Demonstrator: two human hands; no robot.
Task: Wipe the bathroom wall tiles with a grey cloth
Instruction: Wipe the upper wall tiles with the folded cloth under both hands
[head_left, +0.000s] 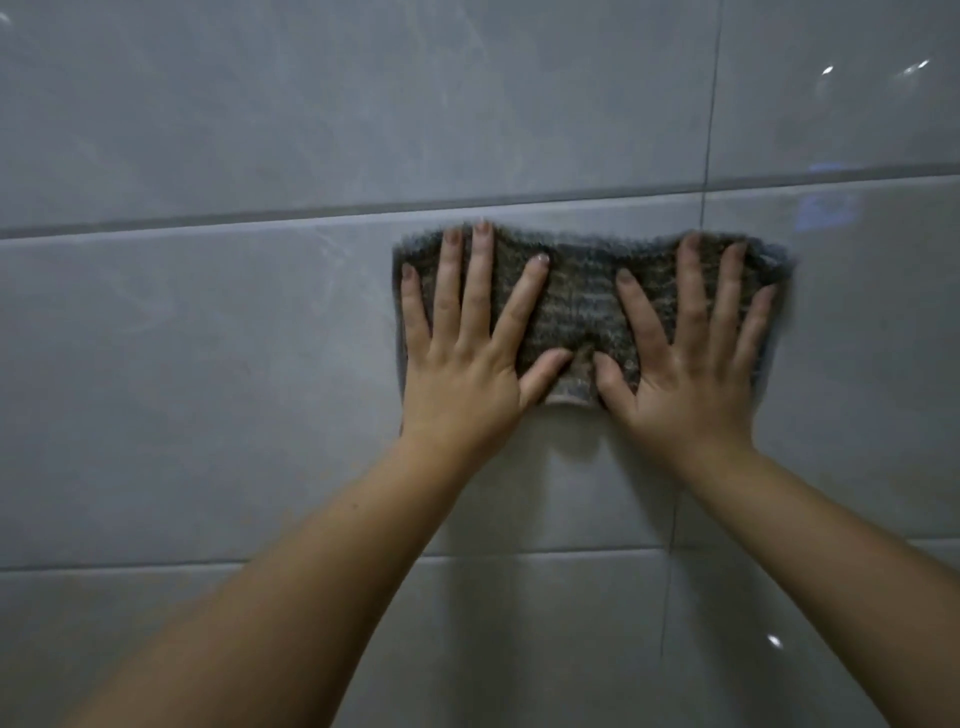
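A grey cloth (582, 301) lies spread flat against the glossy grey wall tiles (208, 364), just below a horizontal grout line. My left hand (467, 353) presses on its left half with fingers straight and spread. On the right half my right hand (685, 358) presses the same way. The two thumbs nearly meet at the cloth's lower middle, where the fabric bunches a little. Both palms cover the cloth's lower corners.
Horizontal grout lines (311, 215) run above the cloth and lower down the wall. A vertical grout line (711, 104) runs down the right side. Light reflections glint on the tiles at upper right and lower right.
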